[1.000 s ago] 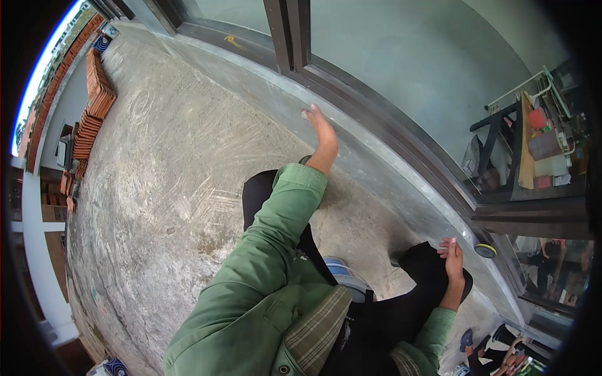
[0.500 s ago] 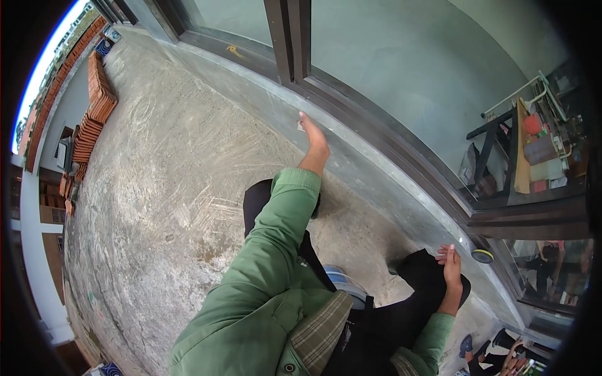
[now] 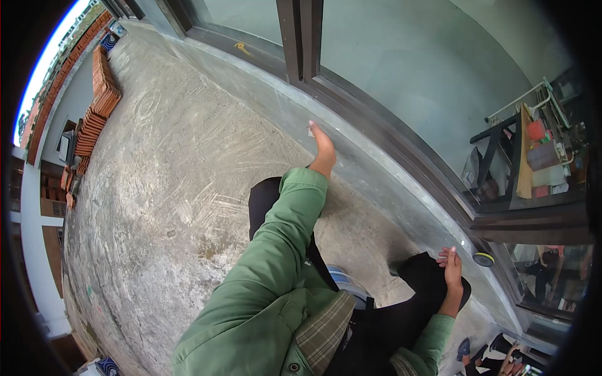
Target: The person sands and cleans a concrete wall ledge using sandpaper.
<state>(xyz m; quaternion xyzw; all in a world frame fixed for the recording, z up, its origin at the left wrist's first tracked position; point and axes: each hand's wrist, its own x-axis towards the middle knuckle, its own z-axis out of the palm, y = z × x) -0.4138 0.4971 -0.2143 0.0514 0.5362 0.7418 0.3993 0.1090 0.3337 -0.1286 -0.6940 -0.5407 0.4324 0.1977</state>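
Note:
My left hand (image 3: 324,149) reaches out beside the low grey ledge wall (image 3: 370,170) under the window frame. Its fingers are pressed together, and a small pale thing shows at the fingertips, too small to name. Over my right knee is my right hand (image 3: 451,274), with its fingers a little apart and nothing visible in them. A round black and yellow object (image 3: 483,259) rests on the ledge just past the right fingers. Green sleeves cover both my arms. Between my legs, a blue and white round object (image 3: 345,282) is partly hidden.
Dark window frames (image 3: 401,141) run diagonally above the ledge. Through the glass shows a wooden table (image 3: 522,156) with items. Stacked orange tiles (image 3: 94,128) stand across the rough concrete floor (image 3: 163,163). Another person's legs and hands (image 3: 483,360) are at the lower right.
The view has shifted slightly, so most things sit a little further right and lower. My left hand stays beside the wall, and my right hand remains over the knee.

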